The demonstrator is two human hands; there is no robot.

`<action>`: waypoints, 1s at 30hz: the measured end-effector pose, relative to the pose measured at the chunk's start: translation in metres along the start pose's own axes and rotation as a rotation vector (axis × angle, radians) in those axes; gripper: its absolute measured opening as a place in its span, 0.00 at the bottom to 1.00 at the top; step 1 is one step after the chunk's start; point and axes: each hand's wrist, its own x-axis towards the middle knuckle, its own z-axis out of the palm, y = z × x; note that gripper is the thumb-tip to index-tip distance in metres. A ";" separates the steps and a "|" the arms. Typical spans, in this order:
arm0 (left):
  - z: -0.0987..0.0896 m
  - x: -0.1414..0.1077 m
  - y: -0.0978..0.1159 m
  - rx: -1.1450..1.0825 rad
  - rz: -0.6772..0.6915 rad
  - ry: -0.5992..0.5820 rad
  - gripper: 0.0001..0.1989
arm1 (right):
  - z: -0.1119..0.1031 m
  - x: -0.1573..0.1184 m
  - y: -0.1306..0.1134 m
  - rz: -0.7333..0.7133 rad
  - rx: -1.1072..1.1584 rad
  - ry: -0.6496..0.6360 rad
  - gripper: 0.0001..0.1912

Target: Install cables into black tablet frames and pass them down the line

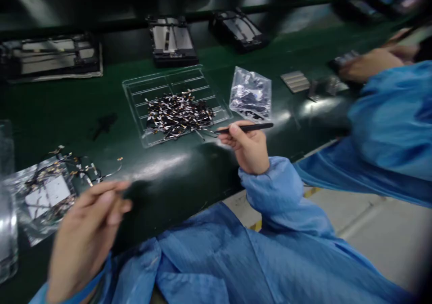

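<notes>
My right hand [251, 149] is closed around black tweezers [258, 127], whose tips point left at the near right edge of a clear plastic tray [135, 115]. A tangled heap of small flex cables [178, 113] with black, white and gold parts lies in that tray. Thin strands near the tweezer tips are too fine to tell whether they are gripped. At the lower left my left hand [89, 230] hovers, slightly blurred, with loosely bent fingers and nothing visible in them. Beside it, more cables [83, 169] spill from a clear bag with a white label [49, 196].
A clear zip bag [251, 92] of dark parts lies right of the tray. Black framed stacks [173, 41] line the back of the green table [162, 173]. A co-worker's hand [374, 63] and blue sleeve reach in from the right, near small metal blocks [295, 82].
</notes>
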 end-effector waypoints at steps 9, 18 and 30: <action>0.044 0.009 -0.015 -0.082 -0.018 -0.275 0.13 | 0.089 -0.048 -0.005 0.406 0.215 -0.470 0.13; 0.037 0.002 -0.014 -0.223 0.017 -0.164 0.10 | 0.105 -0.044 -0.003 0.631 0.311 -0.510 0.13; 0.035 0.002 -0.018 -0.162 -0.007 -0.143 0.09 | 0.106 -0.042 0.007 0.757 0.342 -0.527 0.12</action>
